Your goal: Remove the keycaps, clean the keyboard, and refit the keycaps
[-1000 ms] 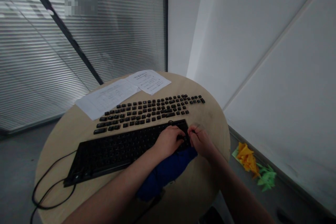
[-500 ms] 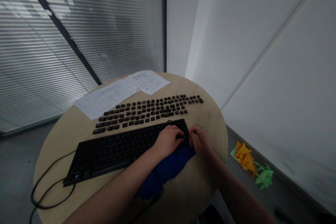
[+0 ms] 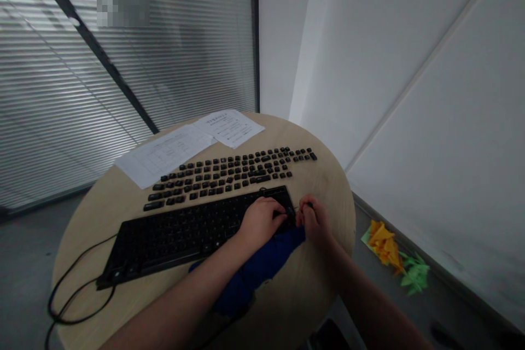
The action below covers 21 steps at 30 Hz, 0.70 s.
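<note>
A black keyboard (image 3: 176,238) lies at a slant on the round wooden table, its cable at the left end. My left hand (image 3: 261,220) rests on its right part, fingers bent and thumb apart from them, touching the keys. Just off the right end, my right hand (image 3: 314,220) is closed around a thin tool (image 3: 310,205) with a dark handle; a fine shaft seems to point left at the keyboard. Fingers hide most of the tool. Under my left forearm and beside the keyboard lies a blue cloth (image 3: 266,262), crumpled.
Rows of loose black keycaps (image 3: 223,174) lie behind the keyboard. Printed papers (image 3: 168,153) sit at the table's (image 3: 332,186) far edge. A black cable (image 3: 61,320) loops at the left. Orange paper (image 3: 383,243) and green paper (image 3: 414,273) lie on the floor by the wall.
My right hand has turned slightly, and the tool's thin shaft now appears on the keyboard side. The left hand stays on the keyboard, nearly still.
</note>
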Each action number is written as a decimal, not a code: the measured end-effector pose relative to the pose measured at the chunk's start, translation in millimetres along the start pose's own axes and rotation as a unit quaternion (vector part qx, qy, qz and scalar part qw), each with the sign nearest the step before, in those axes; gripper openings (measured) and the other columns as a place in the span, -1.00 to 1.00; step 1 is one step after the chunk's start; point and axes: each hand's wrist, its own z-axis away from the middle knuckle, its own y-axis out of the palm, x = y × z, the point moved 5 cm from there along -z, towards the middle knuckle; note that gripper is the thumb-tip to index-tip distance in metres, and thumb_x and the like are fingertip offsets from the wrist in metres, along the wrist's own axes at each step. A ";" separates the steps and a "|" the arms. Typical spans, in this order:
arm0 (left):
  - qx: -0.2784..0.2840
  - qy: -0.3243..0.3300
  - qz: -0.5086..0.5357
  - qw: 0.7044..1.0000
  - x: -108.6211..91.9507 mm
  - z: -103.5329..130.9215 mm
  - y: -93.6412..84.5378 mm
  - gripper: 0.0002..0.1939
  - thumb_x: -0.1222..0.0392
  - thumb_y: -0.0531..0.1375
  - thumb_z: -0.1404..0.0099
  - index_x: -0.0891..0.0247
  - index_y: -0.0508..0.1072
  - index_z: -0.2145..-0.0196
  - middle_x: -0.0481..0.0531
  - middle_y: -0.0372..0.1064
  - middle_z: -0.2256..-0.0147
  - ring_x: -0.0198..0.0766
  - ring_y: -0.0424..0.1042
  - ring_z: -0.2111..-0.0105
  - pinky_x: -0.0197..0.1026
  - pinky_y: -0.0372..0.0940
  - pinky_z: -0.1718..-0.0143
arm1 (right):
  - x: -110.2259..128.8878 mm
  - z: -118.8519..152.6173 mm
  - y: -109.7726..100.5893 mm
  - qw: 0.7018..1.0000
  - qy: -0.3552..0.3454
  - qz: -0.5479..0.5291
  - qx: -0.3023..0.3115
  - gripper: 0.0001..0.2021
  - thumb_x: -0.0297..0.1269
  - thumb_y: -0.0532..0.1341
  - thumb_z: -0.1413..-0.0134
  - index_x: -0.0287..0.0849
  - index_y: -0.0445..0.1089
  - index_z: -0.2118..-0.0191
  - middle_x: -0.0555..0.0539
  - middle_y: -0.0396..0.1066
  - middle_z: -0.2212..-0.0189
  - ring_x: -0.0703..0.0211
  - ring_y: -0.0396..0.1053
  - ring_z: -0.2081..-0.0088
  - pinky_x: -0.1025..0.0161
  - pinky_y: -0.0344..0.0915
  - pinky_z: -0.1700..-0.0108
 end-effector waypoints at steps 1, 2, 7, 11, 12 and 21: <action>-0.002 -0.007 0.005 1.000 -1.1 0.4 -1.5 -0.92 0.23 0.33 -0.27 0.21 0.61 0.25 0.02 0.57 0.19 -0.10 0.49 0.10 -0.07 0.35 -0.03 | 1.5 0.7 -0.7 1.000 -0.008 0.001 0.002 -0.91 -0.28 0.06 -0.07 -0.08 0.23 0.42 0.17 0.17 0.73 0.30 0.18 0.67 0.36 0.08 0.58; -0.006 -0.015 0.008 1.000 -2.5 0.4 -3.2 -0.87 0.23 0.35 -0.24 0.22 0.60 0.21 0.04 0.57 0.17 -0.09 0.50 0.09 -0.06 0.36 -0.03 | 3.2 1.6 -1.4 1.000 -0.016 -0.001 0.003 -0.90 -0.29 0.05 -0.09 -0.09 0.24 0.42 0.16 0.19 0.72 0.30 0.19 0.66 0.36 0.09 0.57; -0.002 0.022 -0.015 1.000 -19.0 -6.3 -8.2 -0.76 0.27 0.32 -0.24 0.19 0.58 0.10 0.04 0.58 0.13 -0.07 0.50 0.07 -0.05 0.36 -0.04 | 9.1 5.7 -4.0 0.999 -0.046 -0.014 0.010 -0.85 -0.30 0.04 -0.16 -0.08 0.26 0.42 0.14 0.21 0.70 0.29 0.20 0.65 0.34 0.10 0.55; 0.005 0.057 -0.031 0.998 -32.1 -17.4 -14.6 -0.79 0.30 0.30 -0.24 0.15 0.61 0.16 0.00 0.60 0.18 -0.08 0.50 0.10 -0.06 0.36 -0.03 | 13.6 5.4 -10.8 0.998 -0.051 -0.021 -0.028 -0.87 -0.24 0.09 -0.16 -0.08 0.27 0.41 0.12 0.25 0.69 0.27 0.22 0.63 0.31 0.13 0.53; 0.008 0.054 -0.021 0.998 -33.3 -21.4 -17.6 -0.78 0.30 0.30 -0.23 0.14 0.62 0.16 -0.02 0.60 0.19 -0.10 0.51 0.12 -0.08 0.37 -0.01 | 16.3 4.5 -13.8 0.997 -0.050 -0.033 -0.048 -0.86 -0.23 0.09 -0.16 -0.08 0.26 0.41 0.12 0.24 0.68 0.27 0.22 0.63 0.31 0.14 0.54; -0.025 0.015 -0.060 0.998 -23.1 -108.2 -26.9 -0.74 0.21 0.25 -0.30 0.12 0.62 0.07 -0.04 0.61 0.16 -0.18 0.53 0.17 -0.17 0.38 0.02 | 33.4 -5.6 -50.8 0.940 -0.029 -0.177 -0.291 -0.94 -0.24 0.09 -0.04 -0.07 0.21 0.38 0.18 0.13 0.68 0.31 0.15 0.68 0.36 0.10 0.63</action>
